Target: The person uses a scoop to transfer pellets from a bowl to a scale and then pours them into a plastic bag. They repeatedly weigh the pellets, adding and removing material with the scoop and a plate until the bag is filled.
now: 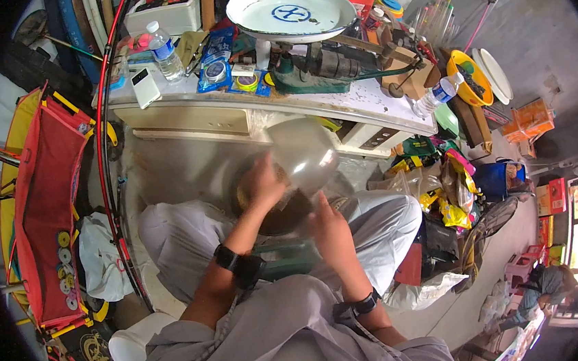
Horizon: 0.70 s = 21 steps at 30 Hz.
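Observation:
Between my knees is a puffed-out, shiny clear plastic bag [307, 155], with loose brown material [288, 211] in its lower part; motion blur hides what kind it is. My left hand [266, 184] is closed at the bag's left side, thumb upward. Lower down, my right hand [327, 224] is closed at the right side, its thumb also raised and its fingers smeared. A dark band [241, 266] wraps the left wrist and a watch [362, 305] the right. Below the bag, a green box-like thing [286, 260] shows between my legs.
Ahead, a cluttered table [379, 107] carries a scale with a white enamel pan [292, 15], water bottles [166, 52] and a phone [145, 88]. A red bag [51, 208] stands left, beside a red-black rod [101, 142]. Packets [452, 194] pile up right; a person [546, 292] is farther off.

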Available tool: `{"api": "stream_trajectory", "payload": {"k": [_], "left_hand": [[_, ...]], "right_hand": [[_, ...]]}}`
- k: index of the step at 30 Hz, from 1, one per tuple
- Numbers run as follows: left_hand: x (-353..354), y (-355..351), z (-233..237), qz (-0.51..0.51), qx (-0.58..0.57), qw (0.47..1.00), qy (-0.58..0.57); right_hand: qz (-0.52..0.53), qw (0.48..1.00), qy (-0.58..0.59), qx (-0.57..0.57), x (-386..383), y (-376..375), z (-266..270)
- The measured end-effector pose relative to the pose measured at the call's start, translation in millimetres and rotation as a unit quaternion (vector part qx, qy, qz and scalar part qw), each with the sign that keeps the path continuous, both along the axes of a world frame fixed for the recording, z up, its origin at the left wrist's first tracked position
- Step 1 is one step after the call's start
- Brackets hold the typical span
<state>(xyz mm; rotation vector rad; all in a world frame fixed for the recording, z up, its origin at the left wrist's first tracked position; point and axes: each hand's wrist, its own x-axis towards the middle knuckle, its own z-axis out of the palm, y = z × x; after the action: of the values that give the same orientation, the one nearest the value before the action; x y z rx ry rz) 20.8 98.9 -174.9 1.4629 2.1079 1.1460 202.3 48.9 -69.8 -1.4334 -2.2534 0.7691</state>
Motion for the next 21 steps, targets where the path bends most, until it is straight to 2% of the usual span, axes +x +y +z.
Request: {"api": "stream_trajectory", "payload": {"k": [2, 3, 4, 5, 7, 10, 11, 13, 14, 15, 17, 19, 21], "left_hand": [[-19.6, -8.5, 7.0, 0.013, -0.009, 1.000, -0.009], [-31.6, -12.9, 10.5, 0.026, -0.017, 0.999, -0.019], [-44.4, -15.5, 11.0, 0.030, -0.017, 0.999, -0.020], [-57.7, -18.0, 10.4, 0.035, -0.017, 0.999, -0.021], [-83.8, -23.3, 2.8, 0.032, -0.018, 0.999, 0.011], [-117.0, -28.5, -11.2, 0.020, -0.022, 0.999, 0.018], [-123.9, -30.2, -15.8, 0.034, -0.024, 0.998, 0.039], [-138.7, -31.0, -28.4, 0.048, -0.027, 0.997, 0.060], [-145.5, -30.1, -35.1, 0.061, -0.085, 0.992, 0.066], [-153.4, -29.4, -46.4, 0.073, -0.144, 0.984, 0.071], [-166.3, -29.2, -79.8, 0.067, -0.164, 0.980, 0.092], [-168.5, -30.8, -94.5, 0.104, -0.206, 0.965, 0.123], [-170.1, -36.1, -105.9, 0.092, -0.220, 0.965, 0.112]], "right_hand": [[-0.031, 0.990, 0.133, 0.045, 7.5, 8.7, -15.5], [-0.031, 0.989, 0.135, 0.043, 9.8, 13.2, -12.2], [-0.087, 0.973, 0.200, -0.078, 11.8, 19.2, -6.2], [-0.142, 0.934, 0.260, -0.198, 15.5, 24.4, -2.9], [-0.141, 0.926, 0.274, -0.218, 28.5, 37.9, -21.7], [-0.143, 0.869, 0.316, -0.352, 36.7, 48.5, -44.7], [-0.142, 0.869, 0.316, -0.353, 38.9, 49.5, -58.0], [-0.104, 0.893, 0.242, -0.366, 38.9, 51.2, -74.1], [-0.105, 0.892, 0.242, -0.367, 38.7, 50.6, -82.3], [-0.128, 0.883, 0.224, -0.393, 33.1, 49.1, -83.6], [-0.153, 0.871, 0.204, -0.420, 26.7, 45.9, -89.9], [-0.118, 0.857, 0.198, -0.462, 25.6, 45.1, -106.5], [-0.113, 0.862, 0.179, -0.461, 24.4, 44.2, -117.1]]}}
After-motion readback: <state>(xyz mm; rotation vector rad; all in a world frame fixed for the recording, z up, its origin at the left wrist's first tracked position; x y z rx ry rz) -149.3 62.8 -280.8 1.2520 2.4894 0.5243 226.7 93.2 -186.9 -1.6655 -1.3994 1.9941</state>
